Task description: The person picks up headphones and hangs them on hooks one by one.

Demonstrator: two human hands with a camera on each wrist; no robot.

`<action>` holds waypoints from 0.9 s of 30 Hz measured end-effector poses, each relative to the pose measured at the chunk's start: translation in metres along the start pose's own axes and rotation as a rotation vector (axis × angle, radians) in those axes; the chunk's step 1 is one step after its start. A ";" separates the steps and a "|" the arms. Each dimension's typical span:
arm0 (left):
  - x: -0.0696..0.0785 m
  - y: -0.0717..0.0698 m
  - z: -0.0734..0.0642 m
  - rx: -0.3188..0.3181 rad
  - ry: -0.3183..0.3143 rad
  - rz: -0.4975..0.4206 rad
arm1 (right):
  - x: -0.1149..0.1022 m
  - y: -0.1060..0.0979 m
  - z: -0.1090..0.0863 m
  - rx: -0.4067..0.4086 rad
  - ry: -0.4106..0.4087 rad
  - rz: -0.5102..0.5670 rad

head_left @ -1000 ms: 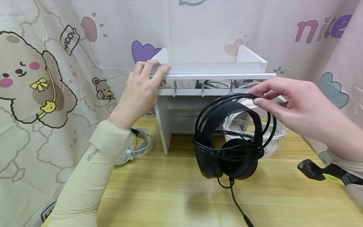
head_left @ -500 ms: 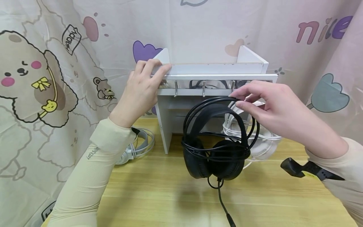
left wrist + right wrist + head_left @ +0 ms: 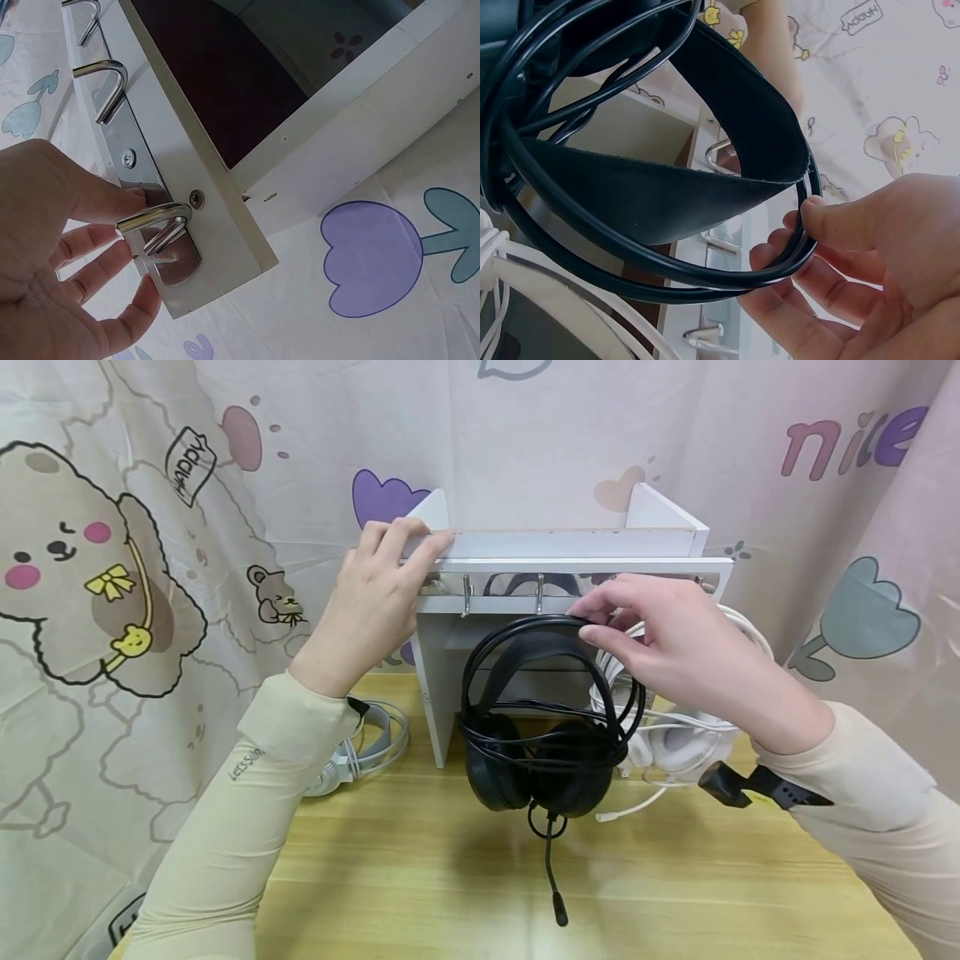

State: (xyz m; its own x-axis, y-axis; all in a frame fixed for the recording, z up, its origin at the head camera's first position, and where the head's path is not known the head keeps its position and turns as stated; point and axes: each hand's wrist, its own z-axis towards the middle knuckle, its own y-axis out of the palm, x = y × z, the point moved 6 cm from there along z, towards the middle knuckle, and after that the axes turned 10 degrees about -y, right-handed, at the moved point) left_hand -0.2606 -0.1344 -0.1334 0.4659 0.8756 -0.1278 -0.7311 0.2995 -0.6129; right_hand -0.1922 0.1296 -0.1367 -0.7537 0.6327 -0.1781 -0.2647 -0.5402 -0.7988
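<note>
Right hand [image 3: 667, 627]: thumb and fingers pinch the thin outer hoops of a black headset [image 3: 498, 768] near their top. It hangs in front of a white shelf [image 3: 570, 545], hoops close under the hook rail [image 3: 495, 604]; whether they touch a hook I can't tell. Earcups downward, cable looped loosely around them, microphone [image 3: 558, 908] dangling below, seen over the tabletop [image 3: 375, 877].

Left hand [image 3: 375, 585]: fingers bent over the rail's left end, thumb on its front face beside the end hook [image 3: 161, 217], so grasping the board.

Nearby: white headset [image 3: 678, 750] at the shelf's right side, partly behind the right forearm, its own microphone [image 3: 609, 817] low; its support is hidden. Grey-and-white headset [image 3: 348, 762] on the tabletop, left of the shelf. Cartoon-printed curtain [image 3: 525, 452] behind everything. Black strap [image 3: 787, 789] around the right wrist.
</note>
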 end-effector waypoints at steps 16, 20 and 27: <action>0.000 0.000 0.000 0.012 0.012 -0.005 | -0.003 0.024 0.024 -0.038 0.045 0.003; 0.000 0.000 0.000 0.012 0.012 -0.005 | 0.000 0.028 0.029 -0.035 0.048 -0.015; 0.000 -0.001 -0.001 0.008 0.007 -0.004 | 0.004 0.036 0.037 -0.041 0.065 -0.029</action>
State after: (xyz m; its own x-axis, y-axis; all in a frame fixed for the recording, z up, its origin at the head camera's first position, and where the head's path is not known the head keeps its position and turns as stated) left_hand -0.2599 -0.1351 -0.1333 0.4719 0.8718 -0.1312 -0.7333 0.3056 -0.6074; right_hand -0.2269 0.0927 -0.1450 -0.7051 0.6832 -0.1899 -0.2603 -0.4985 -0.8269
